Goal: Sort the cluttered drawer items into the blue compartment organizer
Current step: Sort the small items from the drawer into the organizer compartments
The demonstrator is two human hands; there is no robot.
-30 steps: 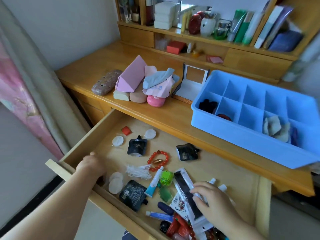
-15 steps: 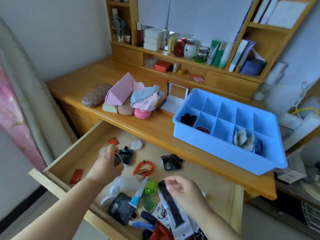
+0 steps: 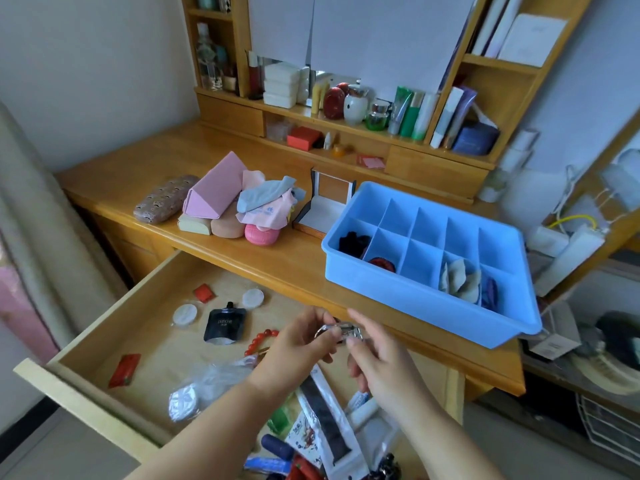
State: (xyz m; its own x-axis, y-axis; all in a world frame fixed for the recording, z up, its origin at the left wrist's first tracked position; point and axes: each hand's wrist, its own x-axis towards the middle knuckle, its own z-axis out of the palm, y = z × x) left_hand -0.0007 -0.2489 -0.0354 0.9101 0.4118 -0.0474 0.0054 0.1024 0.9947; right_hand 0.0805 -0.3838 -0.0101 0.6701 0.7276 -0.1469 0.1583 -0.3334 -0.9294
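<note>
the blue compartment organizer (image 3: 408,299) sits on the wooden desk (image 3: 145,168) at about three o'clock from the open drawer (image 3: 104,327), near the desk's front edge; it looks like stiff moulded plastic, light enough i'd judge to shift by its rim; a black soft thing lies in its near-left cell, something red in the cell next along, pale folded pieces further right; most cells are bare. the drawer still holds plenty: a black pouch (image 3: 225,323) at eleven o'clock from the hands, a red bead bracelet (image 3: 258,341) just left of them, round white pads, red sachets, crinkled clear plastic, a long packet with a dark strip (image 3: 325,417) at six o'clock.

above the drawer, the left hand (image 3: 298,344) and the right hand (image 3: 377,358) meet on a small metal piece (image 3: 341,332); both pinch it narrowly between thumb and fingertips, the left at its ringed end, the right at the other; what it is exactly i cannot tell; it looks rigid, light and a bit slick, likely to slip from a loose pinch, so a hold across its body seems safer than by the loop.

the desk is warm varnished wood, smooth; on it at twelve o'clock sits a pile of a pink triangular case (image 3: 214,195), cloths and sponges; shelves behind carry bottles, tubes and books; a pale wall rises to the left.
</note>
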